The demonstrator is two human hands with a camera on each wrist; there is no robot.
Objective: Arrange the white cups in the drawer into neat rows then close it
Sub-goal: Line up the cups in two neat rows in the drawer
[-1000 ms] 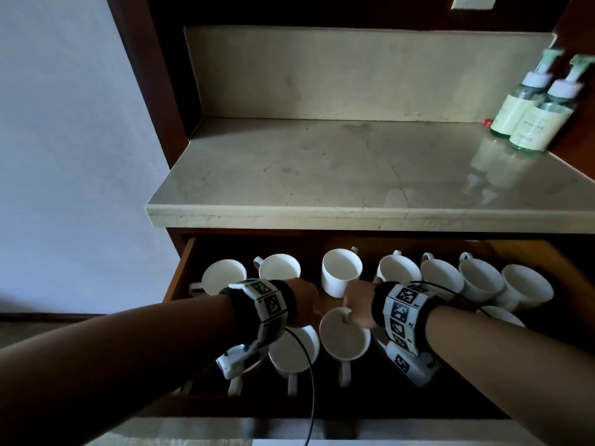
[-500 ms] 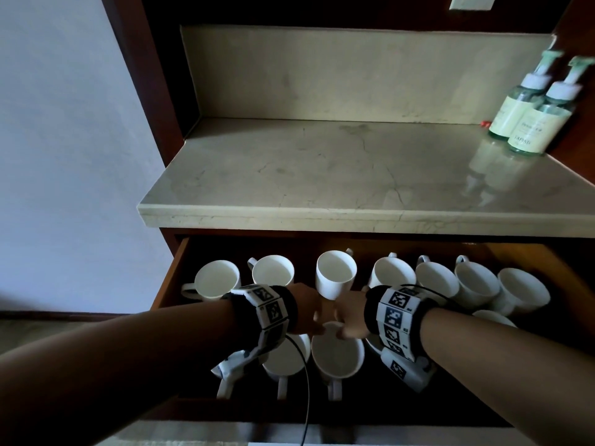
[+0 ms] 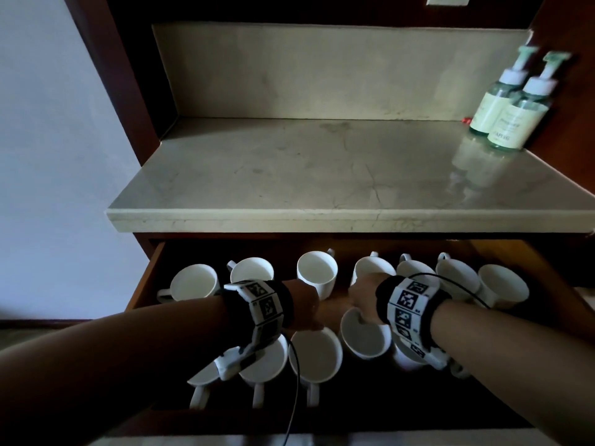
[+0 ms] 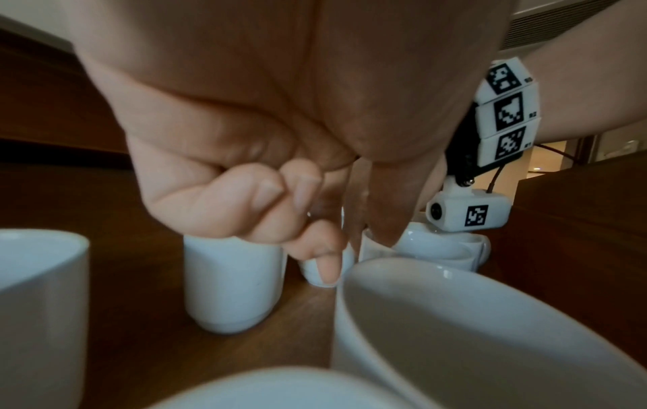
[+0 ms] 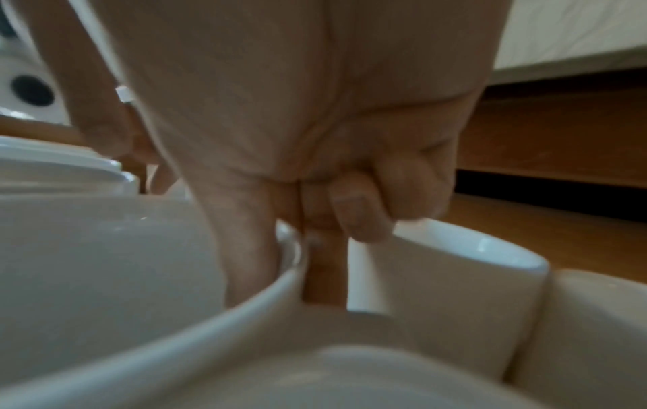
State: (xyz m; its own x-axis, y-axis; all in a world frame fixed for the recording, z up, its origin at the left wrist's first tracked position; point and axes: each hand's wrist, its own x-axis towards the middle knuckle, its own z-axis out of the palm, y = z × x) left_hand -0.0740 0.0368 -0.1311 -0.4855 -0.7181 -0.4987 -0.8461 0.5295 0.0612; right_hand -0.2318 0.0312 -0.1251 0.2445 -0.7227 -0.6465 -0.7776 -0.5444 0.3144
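Several white cups stand in the open wooden drawer [image 3: 145, 278], a back row [image 3: 317, 272] and a front row with handles toward me. My left hand [image 3: 306, 304] is at the far rim of a front-row cup [image 3: 315, 354]; in the left wrist view its index finger and thumb [image 4: 381, 215] point down at that rim [image 4: 455, 318] and the other fingers are curled. My right hand [image 3: 360, 294] pinches the rim of the neighbouring cup [image 3: 365, 336], which tilts. In the right wrist view its thumb [image 5: 245, 249] is inside this cup [image 5: 105, 263].
A marble counter [image 3: 322, 175] overhangs the back of the drawer. Two pump bottles [image 3: 502, 104] stand at its right rear. A black cable [image 3: 296, 381] hangs from my left wrist over the front cups. A white wall lies to the left.
Both hands were together on one front-row cup. My right hand has shifted right and taken the rim of the neighbouring cup; my left hand stays at the first cup.
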